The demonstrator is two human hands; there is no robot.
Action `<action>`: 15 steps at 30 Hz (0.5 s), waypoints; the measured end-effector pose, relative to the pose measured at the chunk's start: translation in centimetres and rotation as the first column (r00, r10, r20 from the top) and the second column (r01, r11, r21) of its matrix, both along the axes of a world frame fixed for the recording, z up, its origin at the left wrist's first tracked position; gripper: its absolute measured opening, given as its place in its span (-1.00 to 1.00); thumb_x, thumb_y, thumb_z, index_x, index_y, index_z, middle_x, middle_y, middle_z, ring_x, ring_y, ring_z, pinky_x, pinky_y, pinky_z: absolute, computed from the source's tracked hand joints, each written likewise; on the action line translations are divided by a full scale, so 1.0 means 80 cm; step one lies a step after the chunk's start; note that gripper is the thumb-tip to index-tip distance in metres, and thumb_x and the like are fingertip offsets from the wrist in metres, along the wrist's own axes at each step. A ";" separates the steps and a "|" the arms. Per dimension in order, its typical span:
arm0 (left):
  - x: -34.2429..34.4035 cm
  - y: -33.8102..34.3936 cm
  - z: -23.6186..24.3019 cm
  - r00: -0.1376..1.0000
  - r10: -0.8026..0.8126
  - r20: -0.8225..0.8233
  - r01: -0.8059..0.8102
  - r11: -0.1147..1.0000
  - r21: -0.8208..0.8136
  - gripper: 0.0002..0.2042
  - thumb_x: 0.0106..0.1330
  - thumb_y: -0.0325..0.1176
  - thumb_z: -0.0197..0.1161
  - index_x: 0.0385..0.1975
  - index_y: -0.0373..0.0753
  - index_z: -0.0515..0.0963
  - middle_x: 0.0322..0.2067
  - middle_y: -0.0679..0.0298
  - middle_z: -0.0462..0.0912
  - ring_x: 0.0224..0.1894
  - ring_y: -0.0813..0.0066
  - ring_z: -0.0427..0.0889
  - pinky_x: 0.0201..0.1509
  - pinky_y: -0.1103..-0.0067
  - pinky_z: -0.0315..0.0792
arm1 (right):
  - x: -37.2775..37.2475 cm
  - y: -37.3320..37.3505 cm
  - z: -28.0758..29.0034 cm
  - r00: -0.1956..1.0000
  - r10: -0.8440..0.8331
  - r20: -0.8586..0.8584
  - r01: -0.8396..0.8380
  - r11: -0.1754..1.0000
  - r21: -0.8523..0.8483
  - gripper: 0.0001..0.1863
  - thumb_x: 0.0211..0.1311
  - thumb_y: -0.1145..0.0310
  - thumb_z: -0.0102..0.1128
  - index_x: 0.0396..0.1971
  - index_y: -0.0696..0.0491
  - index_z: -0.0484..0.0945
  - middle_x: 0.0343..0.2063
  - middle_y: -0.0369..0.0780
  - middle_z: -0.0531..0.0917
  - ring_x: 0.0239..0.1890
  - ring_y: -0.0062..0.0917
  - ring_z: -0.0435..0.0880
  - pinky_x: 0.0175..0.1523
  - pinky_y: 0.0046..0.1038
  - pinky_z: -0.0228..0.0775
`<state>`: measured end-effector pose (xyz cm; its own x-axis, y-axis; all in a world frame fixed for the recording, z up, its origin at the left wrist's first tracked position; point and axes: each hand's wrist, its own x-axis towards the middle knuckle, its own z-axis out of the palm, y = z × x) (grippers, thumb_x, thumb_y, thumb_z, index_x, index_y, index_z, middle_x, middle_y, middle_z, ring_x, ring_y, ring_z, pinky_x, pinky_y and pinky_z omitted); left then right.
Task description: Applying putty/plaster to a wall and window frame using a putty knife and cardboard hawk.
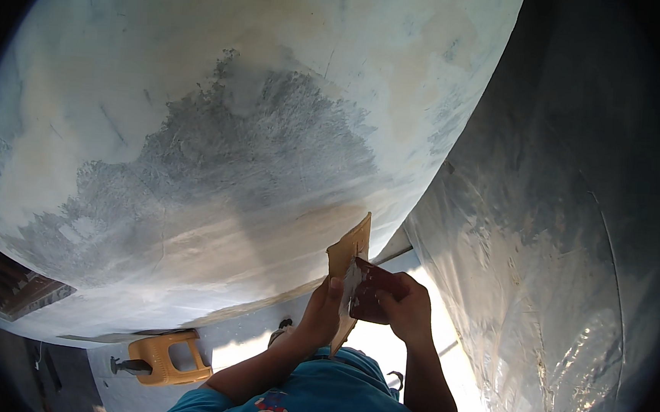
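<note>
My left hand (321, 314) is closed on a long tan board (348, 250), gripping its near side in front of my body. Pale, putty-like paste streaks the board around its middle. In my right hand (410, 313) is a flat, dark red scraper (370, 291), pinched between thumb and fingers, with whitish smears along its left edge. That edge meets the board or lies very close to it. Beyond both hands curves a large whitish surface (297, 20), bearing a rough grey patch (250, 139) and a beige smoothed band (213, 228) below it.
Wrinkled translucent plastic sheeting (545, 298) hangs along the right. At the lower left a yellow plastic stool (153, 356) stands on the floor, with a dark tool-like object (129, 366) on it. A dark rectangular recess (15, 280) opens in the curved surface at the far left.
</note>
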<state>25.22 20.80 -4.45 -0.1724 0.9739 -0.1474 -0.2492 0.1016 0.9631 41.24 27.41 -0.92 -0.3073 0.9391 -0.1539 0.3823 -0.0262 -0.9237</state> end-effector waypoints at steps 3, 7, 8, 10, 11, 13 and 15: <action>-0.013 -0.010 0.000 0.997 0.054 0.062 -0.049 0.996 -0.074 -0.42 0.55 0.06 -0.32 0.16 -0.40 0.32 -0.06 0.14 0.54 -0.02 0.43 0.48 0.13 0.49 0.37 | 0.005 0.007 -0.011 0.954 -0.047 -0.295 -0.015 0.979 -0.204 -0.64 0.02 0.53 0.26 -0.11 0.25 0.57 -0.32 -0.11 0.73 -0.28 -0.47 0.72 -0.13 -0.47 0.57; -0.039 -0.031 -0.033 0.969 0.107 0.224 -0.089 0.992 -0.089 -0.32 0.50 0.19 -0.30 0.18 -0.41 0.30 0.02 0.09 0.51 0.05 0.34 0.48 0.15 0.43 0.38 | -0.015 0.013 0.029 0.890 -0.130 -0.437 0.058 0.983 -0.175 -0.70 0.07 0.59 0.23 -0.13 0.26 0.59 -0.29 -0.11 0.72 -0.28 -0.47 0.72 -0.10 -0.48 0.58; -0.046 -0.037 -0.036 0.954 0.139 0.266 -0.118 0.989 -0.094 -0.31 0.49 0.19 -0.29 0.19 -0.41 0.29 0.05 0.07 0.50 0.07 0.31 0.49 0.17 0.41 0.38 | -0.023 0.017 0.037 0.856 -0.105 -0.506 0.045 0.991 -0.130 -0.73 0.11 0.59 0.23 -0.14 0.26 0.60 -0.29 -0.12 0.72 -0.27 -0.49 0.71 -0.11 -0.48 0.57; -0.055 -0.048 -0.029 0.937 0.168 0.305 -0.142 0.984 -0.108 -0.31 0.49 0.19 -0.28 0.19 -0.42 0.28 0.05 0.05 0.50 0.07 0.27 0.49 0.19 0.38 0.37 | -0.040 0.025 0.067 0.881 -0.021 -0.472 0.066 0.995 0.079 -0.75 0.13 0.60 0.21 -0.15 0.25 0.61 -0.28 -0.13 0.72 -0.25 -0.51 0.71 -0.12 -0.49 0.55; -0.060 -0.053 -0.025 0.913 0.203 0.353 -0.166 0.977 -0.132 -0.31 0.49 0.19 -0.28 0.19 -0.43 0.27 0.06 0.03 0.49 0.08 0.24 0.50 0.21 0.35 0.36 | -0.053 0.029 0.082 0.861 0.036 -0.508 0.104 0.964 0.244 -0.76 0.15 0.60 0.19 -0.15 0.24 0.62 -0.28 -0.14 0.72 -0.23 -0.54 0.70 -0.12 -0.52 0.53; -0.077 -0.066 -0.027 0.920 0.184 0.345 -0.149 0.981 -0.125 -0.31 0.49 0.18 -0.27 0.20 -0.43 0.26 0.07 0.03 0.49 0.08 0.22 0.50 0.22 0.33 0.36 | -0.081 0.030 0.121 0.925 -0.023 -0.380 0.196 0.884 0.424 -0.77 0.21 0.58 0.15 -0.13 0.18 0.63 -0.27 -0.18 0.73 -0.22 -0.57 0.68 -0.07 -0.55 0.49; -0.088 -0.074 -0.026 0.925 0.164 0.344 -0.130 0.984 -0.122 -0.31 0.49 0.18 -0.26 0.21 -0.43 0.25 0.07 0.02 0.49 0.09 0.21 0.50 0.23 0.32 0.35 | -0.101 0.036 0.143 0.955 -0.098 -0.279 0.234 0.828 0.509 -0.76 0.22 0.60 0.13 -0.12 0.17 0.62 -0.28 -0.21 0.72 -0.22 -0.61 0.66 -0.06 -0.57 0.46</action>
